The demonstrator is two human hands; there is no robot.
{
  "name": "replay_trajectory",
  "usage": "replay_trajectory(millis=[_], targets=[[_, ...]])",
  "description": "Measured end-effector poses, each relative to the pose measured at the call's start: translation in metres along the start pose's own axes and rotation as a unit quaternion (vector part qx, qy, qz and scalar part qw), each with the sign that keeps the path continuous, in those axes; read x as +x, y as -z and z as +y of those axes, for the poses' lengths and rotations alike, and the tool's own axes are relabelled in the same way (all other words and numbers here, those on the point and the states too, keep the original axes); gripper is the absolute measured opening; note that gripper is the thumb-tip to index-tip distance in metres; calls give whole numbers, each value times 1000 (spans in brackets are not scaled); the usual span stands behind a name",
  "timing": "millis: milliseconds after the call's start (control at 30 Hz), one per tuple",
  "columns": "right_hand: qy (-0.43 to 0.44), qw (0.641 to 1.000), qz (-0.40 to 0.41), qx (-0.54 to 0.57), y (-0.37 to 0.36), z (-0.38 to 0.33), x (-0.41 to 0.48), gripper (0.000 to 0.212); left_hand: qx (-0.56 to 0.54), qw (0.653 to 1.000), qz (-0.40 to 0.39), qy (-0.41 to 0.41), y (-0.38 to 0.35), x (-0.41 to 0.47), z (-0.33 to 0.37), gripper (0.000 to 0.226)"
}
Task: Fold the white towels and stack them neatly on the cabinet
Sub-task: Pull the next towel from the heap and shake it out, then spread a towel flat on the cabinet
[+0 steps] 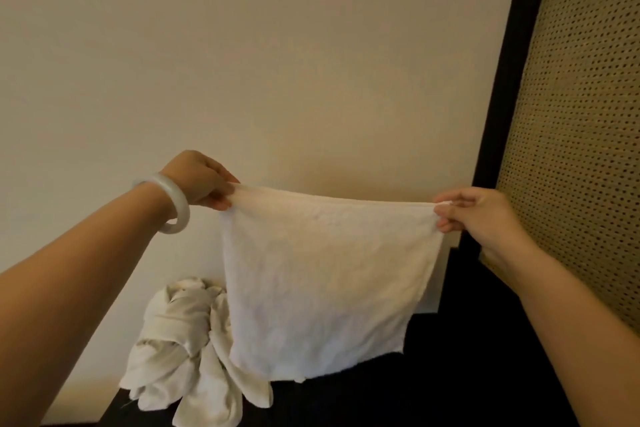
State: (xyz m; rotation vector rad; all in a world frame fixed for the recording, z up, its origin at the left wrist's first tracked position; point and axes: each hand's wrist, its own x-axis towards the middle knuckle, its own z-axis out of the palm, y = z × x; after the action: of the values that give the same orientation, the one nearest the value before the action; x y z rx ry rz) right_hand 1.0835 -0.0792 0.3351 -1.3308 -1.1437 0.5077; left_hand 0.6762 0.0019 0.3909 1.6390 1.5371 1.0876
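1. Hanging open in mid-air, a white towel [322, 274] is stretched flat by its top edge between a person's two raised hands. Its lower edge hangs in front of the dark cabinet top [450, 378], and whether the two touch cannot be told.
2. The left hand [201, 180] pinches the towel's top left corner between thumb and curled fingers. A pale bangle [173, 206] circles that wrist.
3. The right hand [474, 215] grips the top right corner in the same way, fingers curled over the hem.
4. A crumpled pile of white towels [183, 347] lies unfolded on the left part of the cabinet top, just beside the held towel and partly hidden behind it.
5. A plain cream wall [277, 62] fills the far side. At right, a black frame [502, 87] borders a woven cane panel [581, 114].
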Motion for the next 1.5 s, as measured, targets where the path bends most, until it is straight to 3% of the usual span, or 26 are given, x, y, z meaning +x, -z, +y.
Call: replay_trajectory(millis=[200,300,433,533,600,700,800,933,1067,1133,1200,1267,1333,1367,1433,1500], targets=[[-82,996,10,22,-10,22,8,8,-55,995,-38,68,-29,10,-15,13],[-68,995,40,65,-9,12,11,12,-146,989,-17,35,-36,9,0,12],[12,991,60,116,11,-6,-6,7,-249,967,11,-50,-20,-19,4,11],[10,997,53,58,17,33,-48,9,-164,982,-77,-59,-32,-65,-55,5],[-50,998,39,-16,12,87,-83,17,-127,985,-116,9,-61,-98,-113,7],[-186,979,1,-84,1,169,-141,17,-70,988,-93,102,-116,-140,-194,7],[-267,955,-27,-127,-3,227,-185,19,-27,982,-89,162,-153,-171,-249,8],[-292,944,-19,-152,-6,254,-208,23,34,977,-92,187,-168,-189,-276,11],[-270,936,-47,-218,-4,255,-212,24,28,974,-107,196,-168,-190,-277,11],[-253,917,-75,-299,2,252,-215,25,29,968,-139,208,-163,-190,-275,11],[-259,879,-157,-368,14,245,-218,23,34,947,-218,235,-155,-191,-272,11],[-299,789,-287,-454,24,232,-218,17,60,904,-329,265,-146,-194,-268,13],[-283,704,-343,-553,24,220,-214,12,161,886,-375,218,-144,-193,-267,14],[-229,695,-329,-597,18,217,-210,10,238,895,-346,152,-147,-192,-267,15],[-90,737,-261,-617,-9,219,-203,15,330,915,-233,-2,-163,-190,-258,23],[-27,800,-231,-553,-49,219,-202,44,326,920,-193,-101,-187,-188,-251,41]])
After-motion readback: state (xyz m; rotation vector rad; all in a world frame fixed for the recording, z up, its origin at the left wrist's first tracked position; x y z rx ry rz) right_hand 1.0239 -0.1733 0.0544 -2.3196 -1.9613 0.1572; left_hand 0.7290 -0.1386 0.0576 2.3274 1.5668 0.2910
